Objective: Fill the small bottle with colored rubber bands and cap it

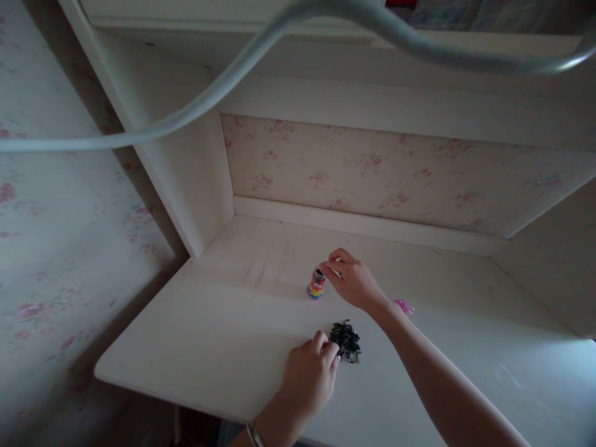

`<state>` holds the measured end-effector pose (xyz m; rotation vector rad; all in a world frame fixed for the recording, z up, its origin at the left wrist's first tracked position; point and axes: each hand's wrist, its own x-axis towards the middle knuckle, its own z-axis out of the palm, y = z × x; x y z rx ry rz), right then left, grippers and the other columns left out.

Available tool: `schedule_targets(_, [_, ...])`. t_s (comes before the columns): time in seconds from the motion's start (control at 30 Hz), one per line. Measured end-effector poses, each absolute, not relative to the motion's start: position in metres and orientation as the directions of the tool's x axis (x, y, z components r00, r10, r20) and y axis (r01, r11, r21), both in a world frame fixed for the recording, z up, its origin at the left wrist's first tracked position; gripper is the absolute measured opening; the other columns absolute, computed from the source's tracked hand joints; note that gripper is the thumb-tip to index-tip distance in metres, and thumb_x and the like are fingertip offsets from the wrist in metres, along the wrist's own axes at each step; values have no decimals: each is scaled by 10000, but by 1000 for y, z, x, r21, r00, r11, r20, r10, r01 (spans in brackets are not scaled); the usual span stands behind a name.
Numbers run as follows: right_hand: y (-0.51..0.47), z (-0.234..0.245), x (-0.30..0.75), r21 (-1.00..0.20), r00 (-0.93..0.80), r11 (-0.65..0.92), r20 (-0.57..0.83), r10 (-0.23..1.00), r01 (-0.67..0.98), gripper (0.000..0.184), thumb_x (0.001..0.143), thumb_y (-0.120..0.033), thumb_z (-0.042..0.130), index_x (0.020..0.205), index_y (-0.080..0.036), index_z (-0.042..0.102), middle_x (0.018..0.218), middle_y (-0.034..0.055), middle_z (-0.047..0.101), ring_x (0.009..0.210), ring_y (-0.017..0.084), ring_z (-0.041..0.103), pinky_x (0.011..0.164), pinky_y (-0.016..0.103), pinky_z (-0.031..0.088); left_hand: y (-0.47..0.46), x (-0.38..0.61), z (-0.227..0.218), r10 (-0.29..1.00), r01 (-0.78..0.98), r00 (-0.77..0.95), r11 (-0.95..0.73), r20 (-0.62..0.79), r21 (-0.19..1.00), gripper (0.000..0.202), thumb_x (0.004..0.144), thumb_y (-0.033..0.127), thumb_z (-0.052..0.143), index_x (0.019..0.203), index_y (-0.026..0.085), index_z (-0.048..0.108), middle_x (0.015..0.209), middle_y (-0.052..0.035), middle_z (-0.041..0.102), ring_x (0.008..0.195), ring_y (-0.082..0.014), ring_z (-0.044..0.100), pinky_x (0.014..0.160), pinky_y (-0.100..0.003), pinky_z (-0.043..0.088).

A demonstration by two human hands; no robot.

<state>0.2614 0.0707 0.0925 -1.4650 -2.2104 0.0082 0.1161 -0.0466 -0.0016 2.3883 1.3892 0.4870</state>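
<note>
A small upright stack of coloured rings (316, 285) stands on the white desk (209, 335). My right hand (351, 280) reaches over it with fingertips pinched at the stack's dark top. What the fingertips hold is too small to name. My left hand (310, 372) lies nearer the front edge, fingers curled, touching the left side of a pile of small black bands (345, 340). A pink object (404, 305) lies just behind my right wrist, partly hidden.
The desk sits in a white alcove with a floral back panel (372, 167) and side walls. A pale cable (233, 74) loops across the top of the view. The desk's front-left edge drops off beside floral wallpaper (56, 236).
</note>
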Motion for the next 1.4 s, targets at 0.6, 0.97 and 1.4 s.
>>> schedule_targets(0.6, [29, 76, 281, -608, -43, 416, 532, 846, 676, 276, 925, -348, 499, 801, -182, 681, 888, 51, 593, 718, 122, 567, 656, 231, 429, -46, 124, -4, 878, 796, 459, -474, 135, 376, 113, 931, 268, 479, 946, 257, 590, 929, 5, 607, 773, -150, 630, 622, -237, 455])
schedule_targets(0.97, [-60, 6, 310, -758, 113, 215, 355, 928, 616, 288, 926, -366, 491, 762, -185, 642, 834, 57, 584, 671, 131, 560, 575, 217, 442, -32, 112, -1, 905, 700, 348, -425, 246, 574, 199, 961, 222, 418, 927, 223, 614, 905, -17, 623, 754, -141, 642, 690, -238, 492])
schedule_targets(1.4, [-100, -19, 301, -429, 22, 118, 306, 952, 896, 262, 934, -353, 431, 931, -284, 683, 950, 38, 629, 671, 160, 646, 603, 275, 523, 34, 97, 79, 875, 554, 225, -476, 428, 683, 331, 951, 399, 429, 889, 175, 664, 868, -47, 653, 775, -147, 596, 694, -244, 456])
